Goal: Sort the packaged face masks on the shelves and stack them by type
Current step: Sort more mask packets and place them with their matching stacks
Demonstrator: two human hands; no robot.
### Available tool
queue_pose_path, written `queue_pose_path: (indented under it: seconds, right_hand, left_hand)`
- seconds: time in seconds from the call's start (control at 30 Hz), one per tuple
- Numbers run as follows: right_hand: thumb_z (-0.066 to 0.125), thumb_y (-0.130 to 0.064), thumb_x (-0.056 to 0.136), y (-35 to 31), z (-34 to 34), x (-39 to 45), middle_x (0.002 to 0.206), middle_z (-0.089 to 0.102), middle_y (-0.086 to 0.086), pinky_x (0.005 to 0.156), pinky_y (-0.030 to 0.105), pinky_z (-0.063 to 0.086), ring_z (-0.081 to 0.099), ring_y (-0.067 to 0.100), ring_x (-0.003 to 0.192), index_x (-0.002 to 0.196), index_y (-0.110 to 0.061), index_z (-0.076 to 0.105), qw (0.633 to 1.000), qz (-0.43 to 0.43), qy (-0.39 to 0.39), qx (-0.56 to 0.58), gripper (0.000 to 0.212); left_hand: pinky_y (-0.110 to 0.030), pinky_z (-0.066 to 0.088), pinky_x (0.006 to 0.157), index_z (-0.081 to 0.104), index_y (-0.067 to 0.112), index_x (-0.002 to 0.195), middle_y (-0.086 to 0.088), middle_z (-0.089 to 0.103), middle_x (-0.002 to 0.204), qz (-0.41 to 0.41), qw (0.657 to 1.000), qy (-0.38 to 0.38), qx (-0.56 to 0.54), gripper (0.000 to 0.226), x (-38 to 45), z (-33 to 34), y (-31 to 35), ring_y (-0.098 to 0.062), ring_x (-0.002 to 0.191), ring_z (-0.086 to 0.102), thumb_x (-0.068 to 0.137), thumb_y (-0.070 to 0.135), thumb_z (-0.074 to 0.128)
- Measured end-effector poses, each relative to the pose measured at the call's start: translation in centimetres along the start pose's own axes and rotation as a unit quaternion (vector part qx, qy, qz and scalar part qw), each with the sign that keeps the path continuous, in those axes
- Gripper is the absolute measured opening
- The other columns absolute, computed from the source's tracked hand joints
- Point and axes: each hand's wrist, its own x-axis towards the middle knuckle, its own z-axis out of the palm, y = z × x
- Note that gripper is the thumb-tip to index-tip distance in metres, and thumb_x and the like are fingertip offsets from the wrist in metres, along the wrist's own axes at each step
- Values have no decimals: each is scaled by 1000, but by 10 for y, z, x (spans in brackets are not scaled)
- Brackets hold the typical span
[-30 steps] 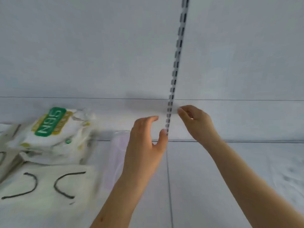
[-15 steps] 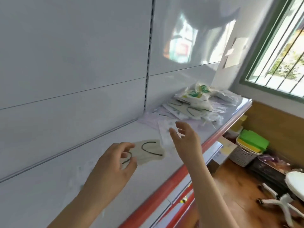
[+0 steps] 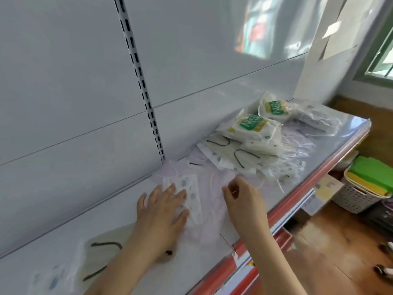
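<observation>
White shelf [image 3: 119, 211] with a red front lip runs from lower left to the right edge of the frame; backing panels fill the upper left. Mixed heap of packaged masks [image 3: 251, 150] sits right of centre against the back panel: puffy green-labelled N95 packs [image 3: 252, 124] on top, flat sleeves with black ear loops beneath, clear wrappers trailing toward the lip. Pale lilac masks [image 3: 212, 201] lie flat at centre. Separate cream pack with black loops [image 3: 100, 258] lies lower left, apart from the heap. Left hand [image 3: 161, 211], fingers spread and straight, presses a spotted sleeve [image 3: 189, 194] flat at centre. Right hand [image 3: 242, 199], fingers curled, appears to pinch a thin loop or film edge; blur prevents certainty. Judgement: packs are light, limp, slick film, likely to slide and fan out; best lifted by a sealed edge or corner, one palm steadying the stack.
</observation>
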Motion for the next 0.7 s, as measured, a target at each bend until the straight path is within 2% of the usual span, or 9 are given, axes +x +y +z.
queue_pose_path:
  seconds: [0.13, 0.2, 0.23, 0.3, 0.37, 0.43, 0.5, 0.6, 0.7]
  right_hand:
    - [55, -17, 99, -19, -11, -3, 77, 63, -11, 54, 11, 41, 55, 3, 61, 89, -23, 52, 990, -18, -40, 138, 13]
    - [56, -14, 98, -36, -14, -6, 77, 66, -12, 53, 9, 40, 56, -2, 57, 93, -24, 55, 977, -46, -65, 200, 11]
    - [57, -14, 97, -45, -12, -7, 72, 66, -11, 52, 10, 39, 54, -1, 53, 92, -23, 56, 970, -59, -88, 218, 11]
    - [59, -17, 97, -64, -4, -8, 66, 65, -10, 54, 16, 40, 52, 2, 53, 87, -21, 60, 956, -78, -146, 243, 11]
    - [53, -32, 101, -71, 15, -1, 67, 67, -5, 63, 28, 47, 59, 13, 61, 80, -14, 64, 953, -75, -172, 237, 30]
    - [41, -52, 99, -63, 36, 20, 91, 72, 2, 74, 38, 52, 66, 24, 90, 91, -11, 68, 982, -100, -152, 56, 50]
    - [46, -56, 96, -50, 51, 37, 110, 64, 1, 77, 35, 45, 54, 26, 113, 101, -15, 63, 959, -142, -131, -207, 45]
    - [54, -40, 94, -45, 55, 42, 92, 64, 2, 63, 29, 29, 57, 23, 89, 88, -17, 64, 949, -133, -93, -269, 26]
    - [54, -29, 91, -51, 53, 32, 71, 60, 3, 50, 29, 29, 53, 26, 67, 79, -14, 67, 959, -113, -58, -252, 23]
  left_hand:
    - [-47, 1, 124, 29, 41, 154, 13, 16, 168, -90, 995, 9, 35, 63, -17, -19, -38, -19, 157, 7, 95, 56, 13]
    - [-41, 20, 121, 51, 33, 144, 12, 42, 154, -96, 980, 110, -138, 55, -29, -28, -43, -18, 149, 33, 100, 60, 30]
    - [-36, 28, 118, 56, 38, 138, 17, 49, 146, -111, 946, 105, -285, 52, -36, -37, -36, -14, 142, 43, 96, 66, 43]
    - [-40, 40, 114, 70, 41, 120, 12, 62, 137, -114, 825, 17, -553, 44, -46, -55, -19, -14, 127, 60, 83, 66, 68]
    - [-45, 53, 101, 75, 20, 113, -4, 77, 113, -142, 737, -3, -661, 42, -47, -54, -16, -25, 105, 73, 78, 43, 82]
    - [-37, 54, 83, 78, 11, 103, -13, 79, 95, -201, 737, 76, -641, 43, -48, -49, -28, -29, 91, 76, 71, 40, 84]
    - [-33, 47, 71, 76, 7, 88, -15, 77, 83, -250, 746, 180, -591, 37, -54, -46, -44, -26, 77, 71, 75, 41, 82]
    - [-30, 42, 61, 71, 9, 79, -2, 71, 66, -287, 718, 255, -581, 21, -69, -49, -61, -20, 66, 62, 93, 24, 72]
    - [-30, 39, 62, 63, 5, 79, -6, 66, 74, -306, 725, 238, -569, 31, -76, -44, -62, -23, 69, 59, 100, 27, 61]
